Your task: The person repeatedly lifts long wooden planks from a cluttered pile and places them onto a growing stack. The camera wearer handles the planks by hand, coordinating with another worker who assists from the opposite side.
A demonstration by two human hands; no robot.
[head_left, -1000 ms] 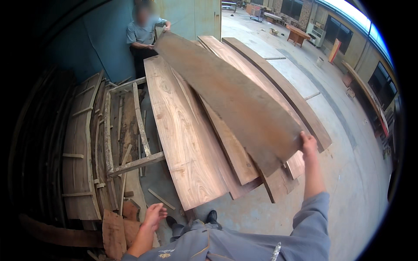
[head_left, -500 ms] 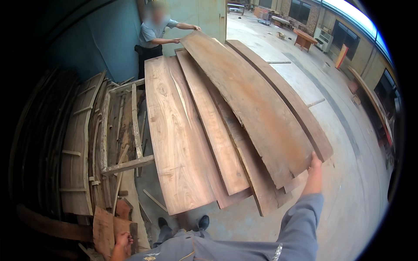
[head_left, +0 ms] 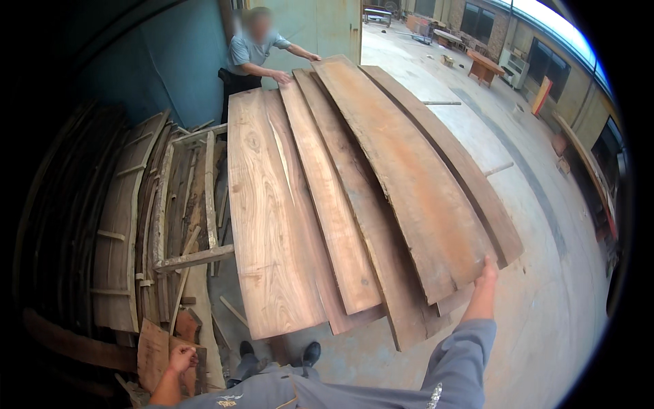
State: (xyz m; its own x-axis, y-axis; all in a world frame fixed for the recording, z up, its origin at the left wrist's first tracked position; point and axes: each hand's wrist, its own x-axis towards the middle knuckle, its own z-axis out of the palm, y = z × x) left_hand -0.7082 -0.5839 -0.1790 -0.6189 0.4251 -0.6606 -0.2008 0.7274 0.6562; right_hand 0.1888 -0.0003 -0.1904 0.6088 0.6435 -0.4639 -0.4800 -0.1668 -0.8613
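My right hand (head_left: 486, 271) grips the near right corner of a wide brown slab (head_left: 409, 170), which lies lengthwise on a stack of overlapping boards. The slab has an orange-tinted middle and a rough left edge. My left hand (head_left: 182, 357) is closed in a loose fist, low at my left, in front of a reddish-brown offcut (head_left: 151, 344); I see nothing in it. Left of the slab lie a dark board (head_left: 364, 184), a narrower pale board (head_left: 327, 204) and a broad light board (head_left: 269, 198) with strong grain. A darker plank (head_left: 463, 177) lies on its right.
Across the stack a co-worker (head_left: 252, 54) has one hand at the slab's far end and the other at the pale board's end. A wooden frame (head_left: 194, 259) and leaning planks (head_left: 119, 238) stand at left. Sticks (head_left: 234, 310) lie on the floor near my feet.
The slab's far end has shifted right, showing more of the dark board beside it. The co-worker's one hand has left the slab for the pale board. My right hand keeps its grip.
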